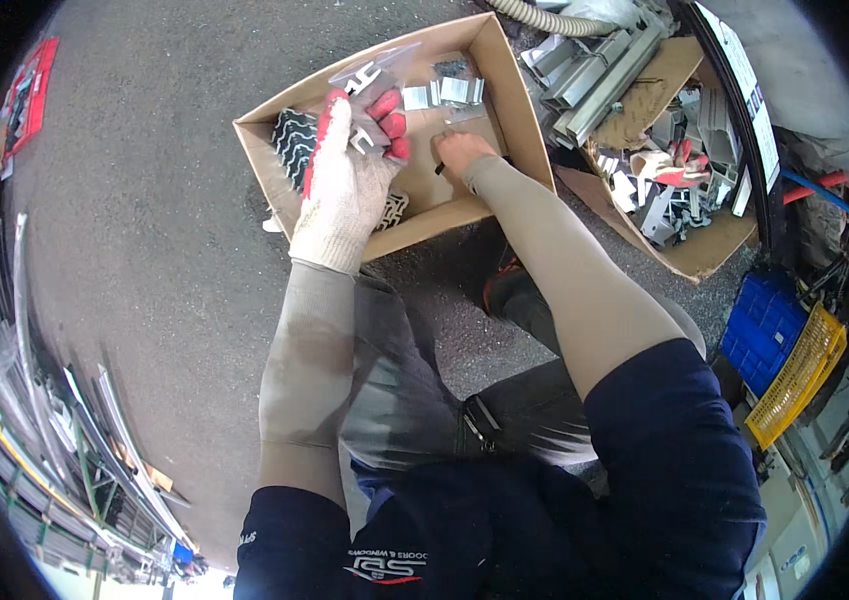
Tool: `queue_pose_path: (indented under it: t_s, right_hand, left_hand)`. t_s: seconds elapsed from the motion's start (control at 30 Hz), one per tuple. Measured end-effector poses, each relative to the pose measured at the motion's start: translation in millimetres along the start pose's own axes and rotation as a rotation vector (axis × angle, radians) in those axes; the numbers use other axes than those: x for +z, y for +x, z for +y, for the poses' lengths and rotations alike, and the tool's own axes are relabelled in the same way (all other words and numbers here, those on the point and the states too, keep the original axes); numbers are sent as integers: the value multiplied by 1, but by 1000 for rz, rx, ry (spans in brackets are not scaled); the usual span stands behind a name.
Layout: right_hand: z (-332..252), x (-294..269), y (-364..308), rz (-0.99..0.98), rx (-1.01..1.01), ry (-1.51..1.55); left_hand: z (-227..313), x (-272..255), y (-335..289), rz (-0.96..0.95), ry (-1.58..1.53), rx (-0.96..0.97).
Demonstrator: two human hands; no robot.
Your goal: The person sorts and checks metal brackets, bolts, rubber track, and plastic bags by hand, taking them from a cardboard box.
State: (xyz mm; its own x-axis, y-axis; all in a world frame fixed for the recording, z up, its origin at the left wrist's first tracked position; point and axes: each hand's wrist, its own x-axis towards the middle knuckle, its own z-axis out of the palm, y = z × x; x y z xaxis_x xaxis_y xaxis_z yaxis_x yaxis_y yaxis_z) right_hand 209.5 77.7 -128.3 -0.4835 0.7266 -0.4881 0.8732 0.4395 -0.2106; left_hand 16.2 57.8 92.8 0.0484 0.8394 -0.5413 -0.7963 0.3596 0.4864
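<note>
Grey metal pieces (369, 124) are gripped in the gloved left hand (347, 172), over the box (450, 219). Judged light, stiff, sharp-edged; hold by flat sides. Bare right hand (465, 153): fingers curled, contents cannot be told; silver clips (460, 92) lie just beyond. Printed lettering marks the shirt (545, 535), behind both hands; none legible on the pieces.

My bare right hand (463, 153) curls, some fingertips hidden. My left hand (353, 160), gloved in red-and-white knit, partly covers its grey notched metal clips (368, 122) near eleven o'clock. The upper edge crops a ribbed beige hose (560, 22) at one.
</note>
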Motion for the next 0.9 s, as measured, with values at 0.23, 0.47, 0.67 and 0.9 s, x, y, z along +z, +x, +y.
queue_pose_path:
  t_s: [0.23, 0.47, 0.67, 0.9]
  right_hand:
    - [-17, -127, -12, 12, -25, 430]
    - [-42, -259, -105, 225, -73, 789]
    - [-88, -279, -143, 468, 66, 399]
    - [-103, -273, -137, 321, -130, 659]
  left_hand:
    - [11, -9, 0, 142, 55, 154]
    - [16, -14, 0, 74, 19, 54]
    - [3, 9, -13, -186, 125, -13]
    - [7, 7, -18, -211, -100, -110]
